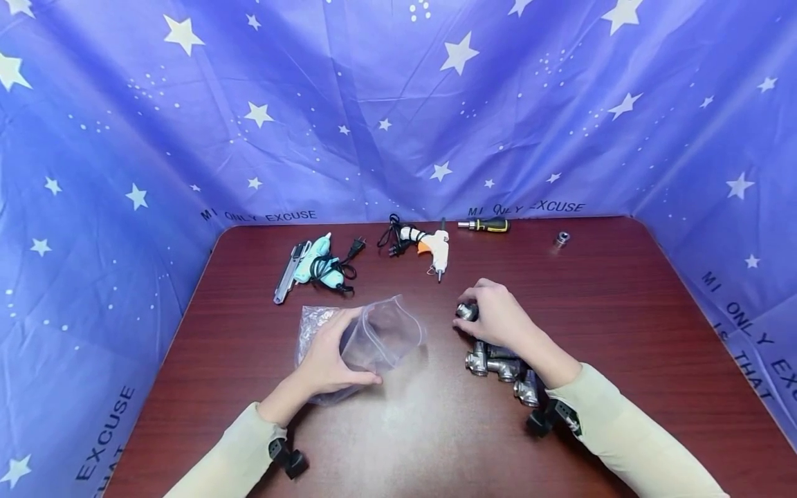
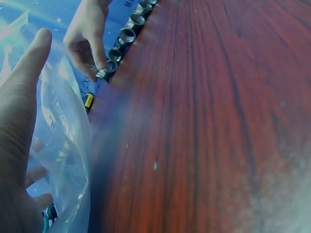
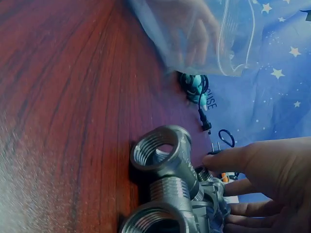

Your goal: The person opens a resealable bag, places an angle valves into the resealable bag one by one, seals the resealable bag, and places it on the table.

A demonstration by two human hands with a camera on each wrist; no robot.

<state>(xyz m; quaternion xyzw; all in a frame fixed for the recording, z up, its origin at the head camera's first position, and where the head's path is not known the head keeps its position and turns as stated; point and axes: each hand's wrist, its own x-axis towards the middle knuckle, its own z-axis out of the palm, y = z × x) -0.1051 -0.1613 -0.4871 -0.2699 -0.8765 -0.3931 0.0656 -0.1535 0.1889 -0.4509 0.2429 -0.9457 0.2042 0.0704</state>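
Note:
My left hand (image 1: 326,356) holds a clear zip-top plastic bag (image 1: 391,335), its thumb at the near side and its fingers round the far side. The bag's mouth gapes toward the right. Between thumb and fingers, my right hand (image 1: 501,319) grips a threaded metal pipe fitting (image 1: 467,312) at the far end of a group of similar fittings. Those other pipe fittings (image 1: 477,362) lie on the table below the right hand and forearm, which partly hide them. Threaded openings of the near tee fitting (image 3: 163,150) show large in the right wrist view.
Behind the bag lie a teal glue gun (image 1: 330,277) with a black cord and a grey utility knife (image 1: 288,275). Farther back are a white glue gun (image 1: 439,247), a black-and-yellow screwdriver (image 1: 492,225) and a small metal piece (image 1: 562,238). A starry blue cloth (image 1: 398,90) surrounds the table.

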